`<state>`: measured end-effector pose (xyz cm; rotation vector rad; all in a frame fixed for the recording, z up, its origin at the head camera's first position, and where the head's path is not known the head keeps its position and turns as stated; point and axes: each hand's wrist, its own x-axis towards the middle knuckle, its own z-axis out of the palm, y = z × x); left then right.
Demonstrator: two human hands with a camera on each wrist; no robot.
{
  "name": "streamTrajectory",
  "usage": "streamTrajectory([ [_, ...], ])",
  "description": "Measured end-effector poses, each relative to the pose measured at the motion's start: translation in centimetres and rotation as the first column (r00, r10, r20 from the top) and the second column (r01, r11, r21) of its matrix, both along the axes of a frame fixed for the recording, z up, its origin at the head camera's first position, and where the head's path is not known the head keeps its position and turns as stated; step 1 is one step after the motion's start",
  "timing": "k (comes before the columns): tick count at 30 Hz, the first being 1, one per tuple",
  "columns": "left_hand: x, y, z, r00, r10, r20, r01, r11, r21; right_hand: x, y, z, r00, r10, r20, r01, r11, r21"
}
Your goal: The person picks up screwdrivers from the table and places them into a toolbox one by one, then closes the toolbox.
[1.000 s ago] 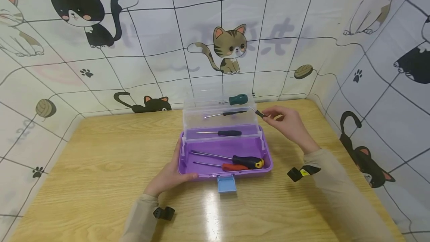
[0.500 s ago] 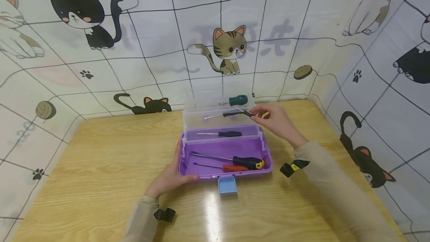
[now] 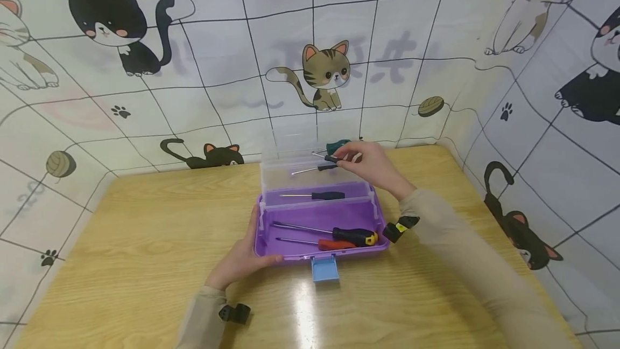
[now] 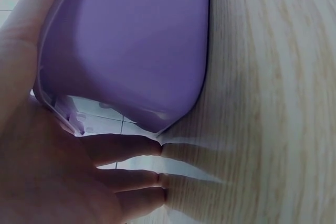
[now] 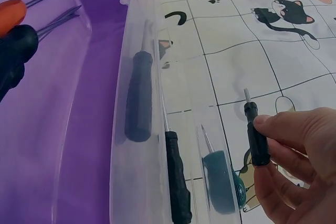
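A purple toolbox (image 3: 315, 213) stands opened on the table, its clear trays folded back. My left hand (image 3: 240, 261) rests against its left end, thumb at the front rim; in the left wrist view the other fingers are straight, tips down at the table. My right hand (image 3: 372, 167) pinches a small black-handled screwdriver (image 5: 257, 135) between thumb and fingers over the rear trays, shaft pointing left in the head view. Below it, a black screwdriver (image 5: 178, 182) lies in one tray, and a green stubby screwdriver (image 5: 219, 182) in another. A further black screwdriver (image 3: 328, 196) lies in the nearest tray.
Inside the box's main compartment lie a black-and-yellow screwdriver (image 3: 356, 237) and a red-handled screwdriver (image 3: 335, 244). A blue latch (image 3: 324, 270) hangs off the front. Behind the wooden table (image 3: 160, 241) rises a cat-print wall covering (image 3: 218, 101).
My right hand has moved left with the small screwdriver, from beyond the box's right edge to above the rear trays. My left hand stays at the box's left end.
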<state>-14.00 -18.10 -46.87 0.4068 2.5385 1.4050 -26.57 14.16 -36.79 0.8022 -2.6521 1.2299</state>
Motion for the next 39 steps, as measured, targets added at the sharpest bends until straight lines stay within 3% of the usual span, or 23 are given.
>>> streamTrajectory([
  [18, 0.2, -0.3, 0.1, 1.000, 0.005, 0.019, -0.005, 1.000, -0.003, -2.8, -4.6, 0.3, 0.998, 0.048, 0.037, -0.048, 0.999, 0.010],
  [39, 0.3, -0.2, 0.0, 1.000, 0.012, 0.026, -0.012, 1.000, 0.000, -3.9, -8.1, 0.7, 0.995, 0.047, 0.083, -0.056, 0.993, 0.108],
])
